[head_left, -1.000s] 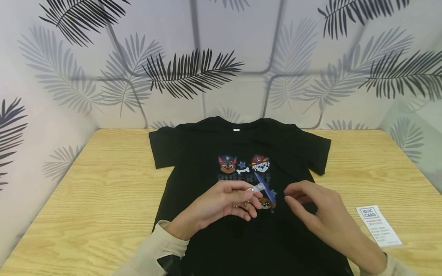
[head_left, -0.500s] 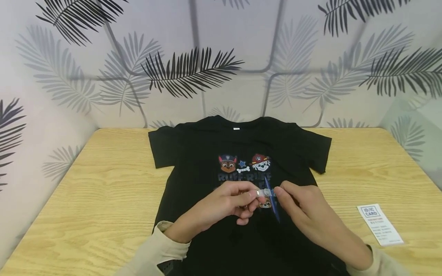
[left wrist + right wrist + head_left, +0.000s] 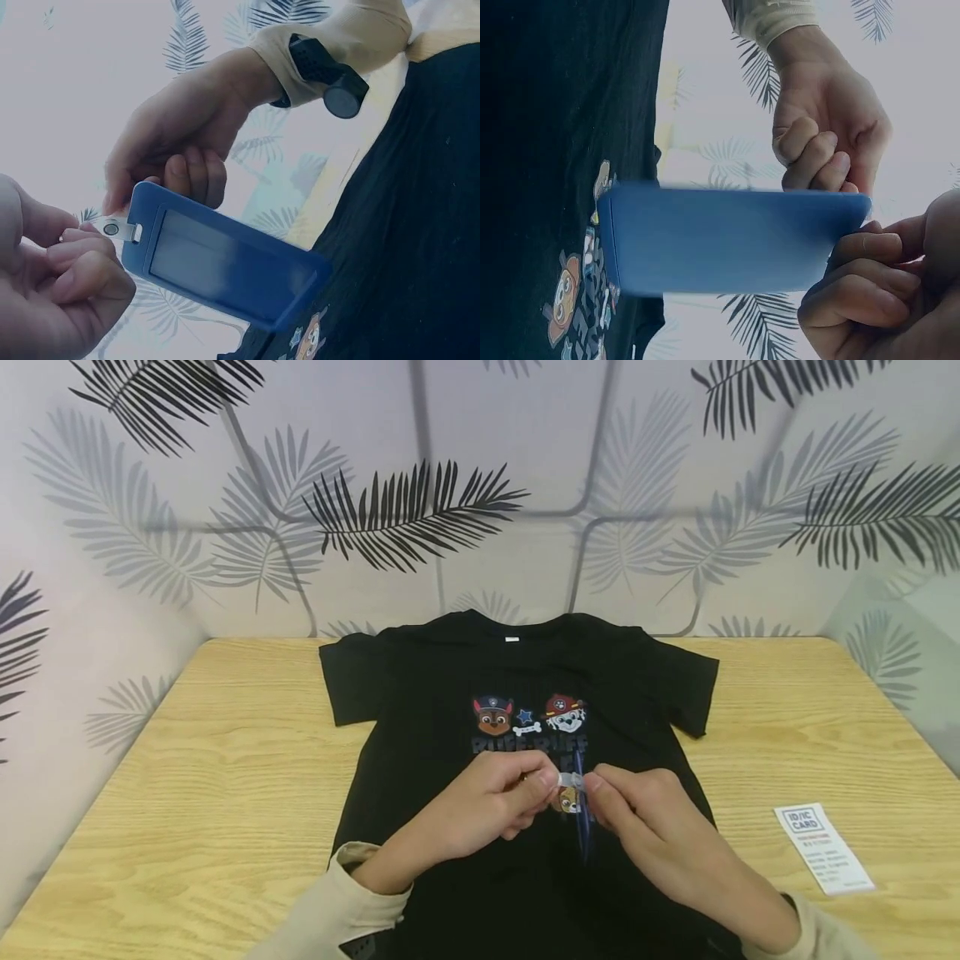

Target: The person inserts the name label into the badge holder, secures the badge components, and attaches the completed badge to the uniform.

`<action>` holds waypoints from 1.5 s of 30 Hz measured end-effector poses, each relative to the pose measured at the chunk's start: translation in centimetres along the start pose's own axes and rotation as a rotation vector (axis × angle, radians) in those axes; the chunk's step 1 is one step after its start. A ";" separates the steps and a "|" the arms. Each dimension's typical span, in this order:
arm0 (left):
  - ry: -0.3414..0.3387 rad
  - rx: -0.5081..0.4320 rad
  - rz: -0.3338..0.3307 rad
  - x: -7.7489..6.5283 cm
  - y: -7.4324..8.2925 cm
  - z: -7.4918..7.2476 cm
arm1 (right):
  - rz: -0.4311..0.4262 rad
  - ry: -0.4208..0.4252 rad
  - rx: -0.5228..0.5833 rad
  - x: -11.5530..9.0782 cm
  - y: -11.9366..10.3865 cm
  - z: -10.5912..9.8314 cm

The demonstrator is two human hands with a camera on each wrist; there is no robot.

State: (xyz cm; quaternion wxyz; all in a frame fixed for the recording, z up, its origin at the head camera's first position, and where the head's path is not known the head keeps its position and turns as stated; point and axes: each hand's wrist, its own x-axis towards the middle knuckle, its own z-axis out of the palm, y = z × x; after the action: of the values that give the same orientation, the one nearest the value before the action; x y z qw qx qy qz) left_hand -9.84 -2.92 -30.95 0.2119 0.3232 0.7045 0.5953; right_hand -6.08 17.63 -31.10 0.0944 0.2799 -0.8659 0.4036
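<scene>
Between my hands, above a black printed T-shirt (image 3: pixel 442 793), hangs a blue ID badge holder (image 3: pixel 225 259). A translucent snap strap (image 3: pixel 116 228) of a badge clip passes through its slot. My left hand (image 3: pixel 480 802) pinches the clip end of the strap, its fingers covering most of the clip. From the other side, my right hand (image 3: pixel 660 827) pinches the strap's far end by thumb and forefinger, close to the holder. Seen from the right wrist, the holder's plain blue back (image 3: pixel 727 240) juts out from the fingers, and the strap is hidden there.
A white printed paper card (image 3: pixel 825 849) marked ID/IC CARD lies on the wooden table (image 3: pixel 202 777), right of the shirt. The shirt lies spread flat with its collar toward the leaf-patterned wall (image 3: pixel 510 568). A dark device is strapped at each wrist.
My right hand has come left from beside the holder and now pinches the strap. The holder has swung from a slant to hang nearly straight down. My left hand keeps its hold.
</scene>
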 end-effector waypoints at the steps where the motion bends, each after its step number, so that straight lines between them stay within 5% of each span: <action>1: 0.011 0.042 0.006 0.0 0.0 0.1 | 0.004 -0.007 -0.001 0.0 -0.1 0.1; 6: 0.063 0.243 0.089 -0.2 0.2 0.6 | 0.017 -0.028 0.000 -0.1 -0.2 0.3; 10: 0.063 0.289 0.164 -0.1 -0.1 0.9 | 0.025 -0.046 0.017 -0.2 -0.3 0.5; 13: 0.014 0.166 0.202 0.1 -0.7 1.1 | 0.021 -0.033 0.016 -0.2 -0.3 0.6; 20: -0.148 -0.348 0.274 0.5 -1.7 1.5 | -0.044 0.073 0.032 -0.4 -0.3 0.9; 26: -0.180 -0.442 0.304 0.7 -2.2 1.8 | -0.018 0.104 0.065 -0.5 -0.5 1.2; 30: -0.164 -0.417 0.340 0.8 -2.5 2.0 | 0.006 0.104 0.062 -0.5 -0.7 1.3; 36: -0.012 0.003 0.458 0.6 -2.3 1.7 | 0.078 0.031 -0.086 0.0 -1.1 1.0; 38: 0.000 0.065 0.474 0.5 -1.8 1.4 | 0.072 -0.006 -0.119 0.1 -1.1 0.8; 41: -0.012 -0.026 0.474 0.4 -1.1 0.9 | -0.019 0.001 -0.120 -0.1 -1.1 0.5; 45: -0.019 -0.239 0.436 0.0 -0.3 -0.1 | -0.125 0.120 -0.015 -0.3 -1.4 -0.1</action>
State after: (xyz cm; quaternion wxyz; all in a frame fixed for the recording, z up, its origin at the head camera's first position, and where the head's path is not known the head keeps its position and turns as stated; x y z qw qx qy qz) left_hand -9.94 -3.01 -31.24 0.1219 0.4458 0.5406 0.7030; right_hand -5.06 17.05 -30.20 0.1733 0.3081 -0.8426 0.4063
